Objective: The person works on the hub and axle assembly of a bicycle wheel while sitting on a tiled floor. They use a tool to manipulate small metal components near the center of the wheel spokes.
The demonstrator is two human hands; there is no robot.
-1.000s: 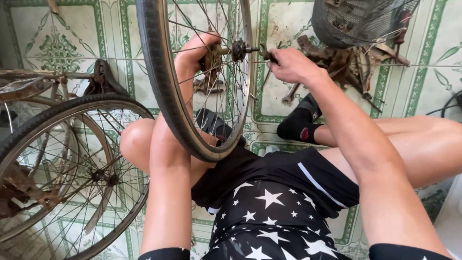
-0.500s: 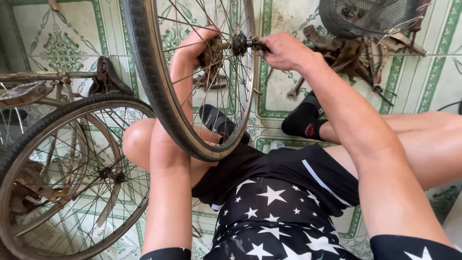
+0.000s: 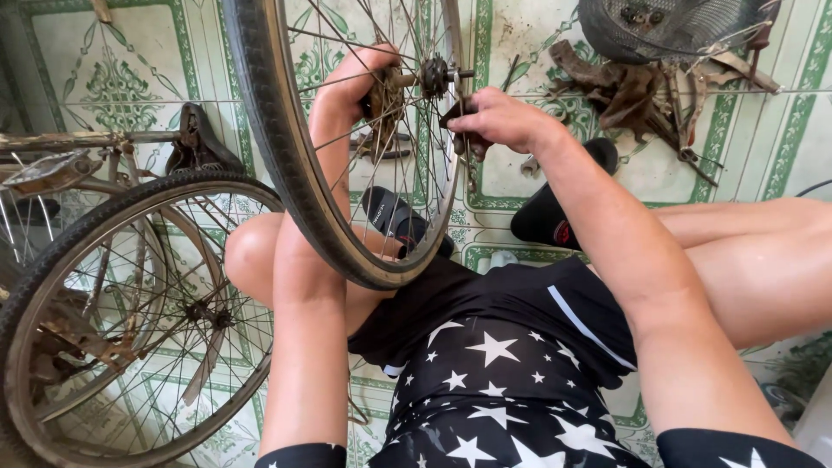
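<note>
A bicycle wheel [image 3: 286, 165] with a dark tyre stands upright between my knees. My left hand [image 3: 360, 82] reaches behind the spokes and grips the rusty sprocket side of the hub [image 3: 431, 76]. My right hand [image 3: 498, 120] is closed on a dark wrench-like tool [image 3: 468, 147] just below the hub's axle end. The fingertips of both hands are partly hidden by spokes and hub.
A second rusty bicycle wheel [image 3: 130, 312] on its frame lies at the left. A wire basket [image 3: 667, 30] and a pile of rusty parts [image 3: 633, 91] sit at the upper right on the green patterned tile floor. Black sandals [image 3: 555, 217] are on my feet.
The view has shifted so the wheel hub sits slightly lower and right. My right hand has dropped a little from the axle end to just below it.
</note>
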